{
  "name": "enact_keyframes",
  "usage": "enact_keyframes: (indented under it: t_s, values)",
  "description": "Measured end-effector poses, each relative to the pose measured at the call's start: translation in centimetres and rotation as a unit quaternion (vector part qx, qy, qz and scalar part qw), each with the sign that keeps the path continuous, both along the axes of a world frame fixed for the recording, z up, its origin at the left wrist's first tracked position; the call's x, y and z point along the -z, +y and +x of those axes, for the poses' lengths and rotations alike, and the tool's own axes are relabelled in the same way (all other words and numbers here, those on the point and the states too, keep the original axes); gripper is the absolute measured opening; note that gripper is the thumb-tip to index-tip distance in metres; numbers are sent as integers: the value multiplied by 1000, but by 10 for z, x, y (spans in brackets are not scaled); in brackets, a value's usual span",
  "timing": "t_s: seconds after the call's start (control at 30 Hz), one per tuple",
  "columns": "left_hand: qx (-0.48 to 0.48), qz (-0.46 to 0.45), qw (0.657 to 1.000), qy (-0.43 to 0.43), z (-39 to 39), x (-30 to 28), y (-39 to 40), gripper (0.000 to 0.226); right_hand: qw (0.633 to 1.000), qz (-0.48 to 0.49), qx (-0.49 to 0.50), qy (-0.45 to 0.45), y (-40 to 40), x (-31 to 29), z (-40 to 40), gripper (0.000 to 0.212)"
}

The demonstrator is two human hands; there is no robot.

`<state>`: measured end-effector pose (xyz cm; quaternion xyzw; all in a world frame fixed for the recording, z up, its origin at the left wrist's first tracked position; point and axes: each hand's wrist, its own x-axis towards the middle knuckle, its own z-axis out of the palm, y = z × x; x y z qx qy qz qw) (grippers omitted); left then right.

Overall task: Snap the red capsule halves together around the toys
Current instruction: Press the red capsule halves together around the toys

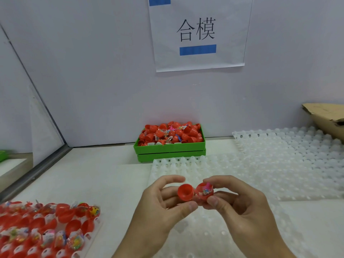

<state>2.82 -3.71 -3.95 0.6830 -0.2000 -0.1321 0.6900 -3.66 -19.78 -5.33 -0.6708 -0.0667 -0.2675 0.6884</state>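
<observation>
Two hands: left point(163, 203) pinches empty half point(185, 192), right point(240, 203) toy-filled half point(204, 191).

Pale wall point(93, 71), paper sign point(200, 34), white tabletop point(104, 175).

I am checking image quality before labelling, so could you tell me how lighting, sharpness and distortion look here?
Head view: even, soft light with faint shadows; wide-angle bending shows in the paper sign edges; the left hand, right hand and capsule halves are fairly sharp; the green bin is slightly soft.
</observation>
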Motion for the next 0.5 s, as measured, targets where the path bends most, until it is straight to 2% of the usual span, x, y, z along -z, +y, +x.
enact_keyframes:
  t_s: [0.07,0.17,0.33,0.5]
  values:
    - [-13,-39,999,-25,0,-2,0,47,1000,-3,-1,0,-2,0,0,47]
    - [-50,-61,993,-86,0,-1,-3,48,999,-40,-8,6,-4,1,0,47]
    - [-59,-45,981,-178,-6,4,-12,42,991,-134,27,5,-7,-1,1,37]
    - [-70,-30,973,-218,-7,5,-14,42,989,-146,20,13,-12,-4,0,35]
